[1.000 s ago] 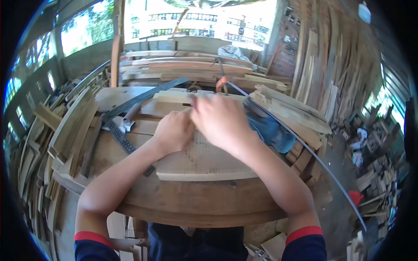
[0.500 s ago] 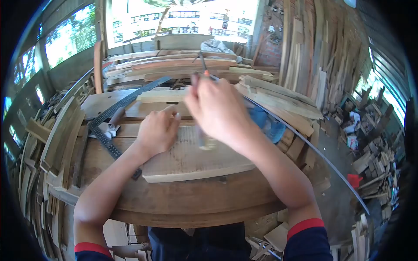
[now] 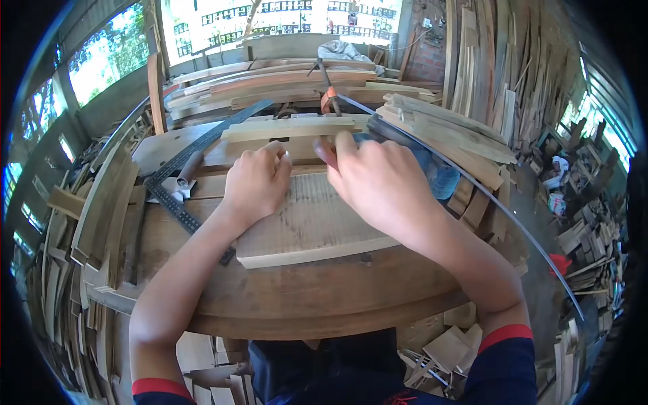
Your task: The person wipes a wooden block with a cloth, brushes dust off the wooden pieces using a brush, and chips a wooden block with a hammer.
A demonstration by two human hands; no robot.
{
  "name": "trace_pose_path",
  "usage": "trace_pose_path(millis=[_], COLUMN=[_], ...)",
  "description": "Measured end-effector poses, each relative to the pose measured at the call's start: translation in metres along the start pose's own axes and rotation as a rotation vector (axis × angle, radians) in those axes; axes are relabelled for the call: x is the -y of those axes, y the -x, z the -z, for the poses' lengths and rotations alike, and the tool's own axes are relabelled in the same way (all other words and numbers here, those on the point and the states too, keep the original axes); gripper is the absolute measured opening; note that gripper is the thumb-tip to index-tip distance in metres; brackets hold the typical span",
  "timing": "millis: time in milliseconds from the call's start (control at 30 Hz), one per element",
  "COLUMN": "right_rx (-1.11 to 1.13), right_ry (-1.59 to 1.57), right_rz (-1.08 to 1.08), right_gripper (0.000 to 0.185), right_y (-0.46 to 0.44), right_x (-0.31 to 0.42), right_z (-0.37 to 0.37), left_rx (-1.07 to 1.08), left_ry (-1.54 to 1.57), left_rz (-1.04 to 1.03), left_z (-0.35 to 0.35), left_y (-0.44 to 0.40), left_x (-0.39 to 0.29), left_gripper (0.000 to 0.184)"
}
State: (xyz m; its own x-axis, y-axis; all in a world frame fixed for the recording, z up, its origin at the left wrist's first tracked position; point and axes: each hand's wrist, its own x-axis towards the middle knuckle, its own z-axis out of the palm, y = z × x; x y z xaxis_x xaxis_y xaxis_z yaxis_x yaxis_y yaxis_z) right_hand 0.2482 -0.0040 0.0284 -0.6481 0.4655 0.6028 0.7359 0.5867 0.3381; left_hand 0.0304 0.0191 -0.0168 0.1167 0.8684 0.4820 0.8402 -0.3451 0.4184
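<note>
A pale, thick wooden board (image 3: 314, 219) lies flat on the brown workbench (image 3: 304, 293), its near edge lighter and running slightly aslant, its top grained and flecked with small dark marks. A reddish-brown handle (image 3: 326, 154) pokes out from the right hand (image 3: 381, 177), above the board's far side, rounded at its visible end, the rest hidden.
</note>
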Motion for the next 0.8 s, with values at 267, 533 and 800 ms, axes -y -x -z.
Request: trace_pose_path(millis=[267,533,800], right_rx=[-0.044,0.055,-0.070], right_ry=[-0.425,0.214,-0.132], right_rz=[-0.260,0.198,-0.154], right_gripper=[0.032,0.033,0.027], right_y=[0.012,-0.035,-0.030], right_x=[-0.055,-0.023,-0.028], right_z=[0.032,-0.030,-0.001], left_rx=[-0.023,-0.003,-0.034], left_ry=[-0.005,-0.048,0.064], left_rz=[-0.029,-0.030,-0.116], left_z=[-0.005,-0.007,-0.005], left_y=[-0.001,-0.001,-0.002], left_x=[0.002,0.004,0.008], left_gripper=[0.031,0.033,0.027])
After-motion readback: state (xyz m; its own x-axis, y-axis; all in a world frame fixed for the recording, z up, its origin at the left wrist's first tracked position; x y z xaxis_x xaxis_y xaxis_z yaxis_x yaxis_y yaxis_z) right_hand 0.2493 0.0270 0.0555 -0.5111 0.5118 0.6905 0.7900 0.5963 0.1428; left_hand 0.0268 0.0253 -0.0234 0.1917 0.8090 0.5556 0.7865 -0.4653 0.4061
